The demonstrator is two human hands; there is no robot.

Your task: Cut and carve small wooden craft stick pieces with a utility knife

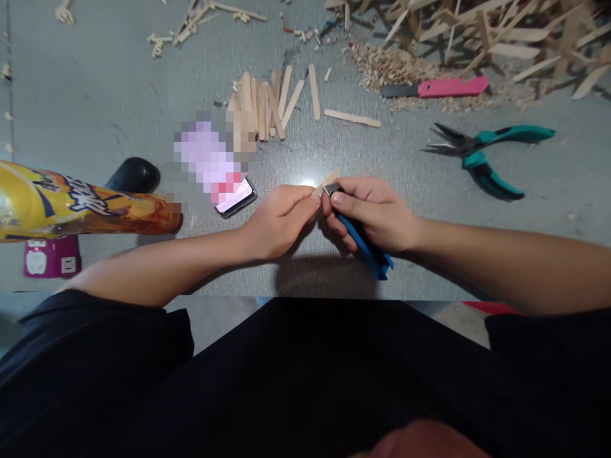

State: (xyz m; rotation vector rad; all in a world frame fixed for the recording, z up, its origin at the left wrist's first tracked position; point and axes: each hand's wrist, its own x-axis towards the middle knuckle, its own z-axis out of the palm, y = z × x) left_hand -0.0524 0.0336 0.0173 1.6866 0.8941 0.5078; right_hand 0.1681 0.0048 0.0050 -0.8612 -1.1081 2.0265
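My left hand (279, 219) pinches one end of a flat wooden craft stick (327, 180) just above the grey table (95, 102). My right hand (375, 213) grips a blue-handled cutter (365, 248), its dark head (331, 189) pressed against the stick close to my left fingertips. The two hands nearly touch at the middle of the table, close to its front edge.
A pile of craft sticks (267, 102) lies behind the hands, a phone (235, 197) to its left. Teal pliers (482, 149) and a pink utility knife (439, 88) lie at the right by wood shavings and scraps. An orange snack tube (71, 203) lies at left.
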